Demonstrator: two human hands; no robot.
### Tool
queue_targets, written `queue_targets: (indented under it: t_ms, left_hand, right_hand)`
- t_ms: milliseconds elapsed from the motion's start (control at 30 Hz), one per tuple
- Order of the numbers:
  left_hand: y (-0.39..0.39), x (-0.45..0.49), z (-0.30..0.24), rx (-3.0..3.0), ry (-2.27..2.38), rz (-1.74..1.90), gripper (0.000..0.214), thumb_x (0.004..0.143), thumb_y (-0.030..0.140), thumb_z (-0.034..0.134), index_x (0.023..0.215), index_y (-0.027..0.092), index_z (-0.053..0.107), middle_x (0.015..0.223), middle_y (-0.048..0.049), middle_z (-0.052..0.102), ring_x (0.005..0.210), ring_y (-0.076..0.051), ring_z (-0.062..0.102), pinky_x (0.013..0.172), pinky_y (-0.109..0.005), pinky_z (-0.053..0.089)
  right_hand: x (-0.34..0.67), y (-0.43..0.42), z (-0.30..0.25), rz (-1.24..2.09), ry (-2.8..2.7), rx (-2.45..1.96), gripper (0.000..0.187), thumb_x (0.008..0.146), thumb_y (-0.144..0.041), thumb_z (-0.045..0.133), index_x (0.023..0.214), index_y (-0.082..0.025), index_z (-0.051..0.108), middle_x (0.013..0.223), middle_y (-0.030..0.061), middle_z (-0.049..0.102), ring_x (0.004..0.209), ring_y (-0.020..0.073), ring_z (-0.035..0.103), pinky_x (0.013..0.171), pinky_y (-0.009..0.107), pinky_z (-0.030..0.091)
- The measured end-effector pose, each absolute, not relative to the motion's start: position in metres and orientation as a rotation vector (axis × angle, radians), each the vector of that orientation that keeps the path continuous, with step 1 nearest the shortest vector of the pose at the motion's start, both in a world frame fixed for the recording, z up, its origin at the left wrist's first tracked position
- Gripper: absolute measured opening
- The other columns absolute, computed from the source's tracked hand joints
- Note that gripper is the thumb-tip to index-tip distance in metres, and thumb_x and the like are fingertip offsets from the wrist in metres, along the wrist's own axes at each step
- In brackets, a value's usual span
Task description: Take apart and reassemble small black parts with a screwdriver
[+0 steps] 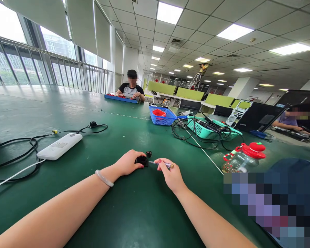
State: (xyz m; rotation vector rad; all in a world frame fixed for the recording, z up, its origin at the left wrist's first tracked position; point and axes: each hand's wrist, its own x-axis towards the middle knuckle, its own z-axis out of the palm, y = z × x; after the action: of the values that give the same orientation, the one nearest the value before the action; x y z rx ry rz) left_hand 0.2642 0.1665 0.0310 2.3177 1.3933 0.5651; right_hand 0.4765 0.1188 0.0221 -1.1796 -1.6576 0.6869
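While a small black part (142, 161) is gripped by the left hand (129, 163) at the green table (119, 213), a screwdriver (171, 166) is pinched in the right hand (172, 175), tip aimed at that part (contact can't really be made out). A tiny black piece (149, 154) is parked just beyond the part, a white box (60, 146) well off to its left.
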Motion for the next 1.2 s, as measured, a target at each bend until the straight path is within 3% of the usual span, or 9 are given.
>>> queue_targets:
  t_ms: [267,600,900,1067,1200]
  left_hand:
    - [0.1662,0.265,0.0306,2.341,1.389,0.562,0.048,0.073,0.036,0.069,0.12,0.028,0.062,0.105,-0.0061,0.068,0.106,-0.028,0.061,0.093,-0.038,0.049]
    - [0.1649,0.2655,0.0304,2.335,1.405,0.548,0.05,0.073,0.04,0.07,0.12,0.029,0.061,0.105,-0.0064,0.067,0.103,-0.028,0.061,0.091,-0.039,0.05]
    - [0.1652,0.2668,0.0282,2.375,1.379,0.549,0.05,0.076,0.037,0.069,0.124,0.028,0.06,0.108,-0.0071,0.067,0.106,-0.028,0.06,0.095,-0.039,0.048]
    - [0.1659,0.2669,0.0273,2.374,1.38,0.547,0.052,0.076,0.036,0.069,0.126,0.029,0.058,0.107,-0.0076,0.067,0.107,-0.027,0.059,0.095,-0.039,0.048]
    - [0.1665,0.2661,0.0277,2.38,1.363,0.536,0.052,0.076,0.038,0.068,0.126,0.03,0.058,0.105,-0.0075,0.066,0.105,-0.027,0.06,0.093,-0.038,0.048]
  right_hand:
    - [0.4727,0.1172,0.0223,0.662,-1.669,-1.215,0.04,0.09,-0.05,0.046,0.088,-0.02,0.072,0.067,0.0025,0.064,0.065,0.0179,0.06,0.059,0.027,0.045]
    - [0.4744,0.1132,0.0295,0.632,-1.641,-1.239,0.038,0.088,-0.039,0.043,0.064,-0.02,0.064,0.063,0.0011,0.06,0.063,0.016,0.055,0.058,0.026,0.039]
    - [0.474,0.1101,0.0297,0.546,-1.683,-1.175,0.025,0.083,-0.029,0.045,0.075,-0.021,0.068,0.058,-0.0004,0.054,0.059,0.0152,0.051,0.055,0.026,0.04]
    - [0.473,0.1094,0.0278,0.501,-1.702,-1.161,0.011,0.081,-0.028,0.049,0.082,-0.022,0.058,0.058,-0.0044,0.049,0.056,0.0134,0.048,0.057,0.025,0.04]
    - [0.4721,0.1102,0.0281,0.448,-1.709,-1.182,0.011,0.084,-0.032,0.049,0.079,-0.022,0.051,0.068,-0.0019,0.055,0.065,0.0151,0.053,0.062,0.026,0.042]
